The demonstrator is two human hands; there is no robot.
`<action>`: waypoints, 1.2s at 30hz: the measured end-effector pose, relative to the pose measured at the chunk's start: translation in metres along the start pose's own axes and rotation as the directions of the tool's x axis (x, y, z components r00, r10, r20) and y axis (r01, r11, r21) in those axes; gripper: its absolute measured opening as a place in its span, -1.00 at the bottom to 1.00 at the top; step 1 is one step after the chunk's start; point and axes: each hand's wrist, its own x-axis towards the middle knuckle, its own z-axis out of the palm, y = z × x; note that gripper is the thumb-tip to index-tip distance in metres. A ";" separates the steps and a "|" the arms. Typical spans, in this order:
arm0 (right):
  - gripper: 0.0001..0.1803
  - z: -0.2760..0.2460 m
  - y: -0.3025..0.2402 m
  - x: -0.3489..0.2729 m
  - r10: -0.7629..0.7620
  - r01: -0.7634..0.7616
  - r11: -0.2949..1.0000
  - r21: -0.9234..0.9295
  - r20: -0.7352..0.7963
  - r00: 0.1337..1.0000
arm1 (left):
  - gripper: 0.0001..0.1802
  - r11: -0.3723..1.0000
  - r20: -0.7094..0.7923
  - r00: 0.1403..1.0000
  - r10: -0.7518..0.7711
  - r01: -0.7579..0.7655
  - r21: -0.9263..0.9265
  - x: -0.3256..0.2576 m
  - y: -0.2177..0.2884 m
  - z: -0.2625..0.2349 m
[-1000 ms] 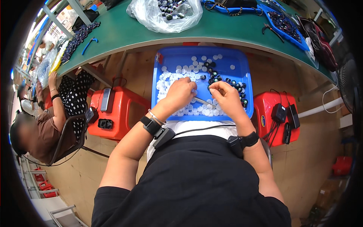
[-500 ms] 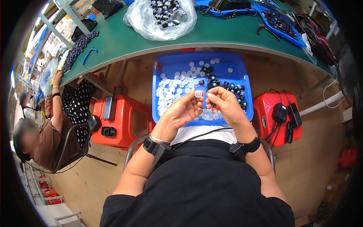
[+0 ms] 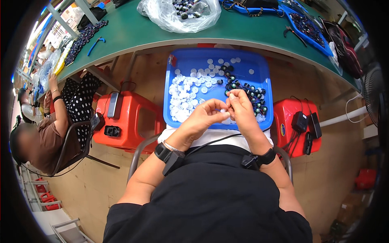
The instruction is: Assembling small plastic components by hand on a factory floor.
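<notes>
Drawn together since half a second ago, the left hand (image 3: 201,118) and right hand (image 3: 243,111) now meet above the tray's near edge; the work seems gathered at one spot. Left thumb and forefinger pinch a white piece (image 3: 223,111), mostly hidden; the right fingertips are together, on what I cannot tell. Beyond, white discs (image 3: 182,97) fill the blue tray's (image 3: 188,58) left side, dark round pieces (image 3: 259,97) its right edge. Farther, a clear bag (image 3: 170,20) sits back from the green counter's (image 3: 133,28) near edge.
</notes>
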 end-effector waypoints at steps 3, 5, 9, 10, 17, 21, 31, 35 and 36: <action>-0.85 0.000 0.009 0.001 -0.010 0.007 0.993 -0.119 -0.024 1.000 | -0.84 0.895 0.062 0.981 0.182 -0.192 0.403 0.000 -0.001 0.006; -0.85 0.001 0.010 0.000 0.019 -0.020 0.976 -0.216 -0.010 1.000 | -0.84 0.866 0.040 0.975 0.218 -0.213 0.452 0.003 -0.006 0.001; -0.82 -0.001 0.006 -0.001 0.045 -0.027 0.969 -0.245 0.067 0.997 | -0.83 0.756 0.044 0.944 0.328 -0.290 0.586 0.007 -0.014 -0.011; -0.79 -0.003 0.007 -0.001 0.067 -0.039 0.967 -0.250 0.107 0.992 | -0.83 0.757 0.044 0.944 0.328 -0.290 0.586 0.007 -0.014 -0.012; -0.60 -0.014 0.002 -0.001 0.209 -0.143 0.958 -0.249 0.264 0.942 | -0.78 0.790 -0.061 0.943 0.327 -0.237 0.565 0.009 -0.017 -0.022; -0.61 -0.022 -0.006 0.001 0.297 -0.247 0.953 -0.177 0.378 0.877 | -0.76 0.813 -0.061 0.944 0.323 -0.244 0.529 0.003 -0.011 -0.014; -0.31 -0.035 -0.009 0.003 0.383 -0.410 0.907 -0.099 0.597 0.705 | -0.76 0.958 0.041 0.998 0.049 -0.059 0.282 0.003 -0.008 -0.016; -0.36 -0.029 -0.013 0.000 0.365 -0.413 0.910 -0.044 0.557 0.746 | -0.76 0.979 0.064 0.998 0.019 -0.032 0.203 0.003 -0.010 -0.017; -0.36 -0.029 -0.013 0.001 0.365 -0.413 0.910 -0.044 0.558 0.745 | -0.76 0.979 0.081 0.994 0.073 -0.087 0.186 0.003 -0.011 -0.018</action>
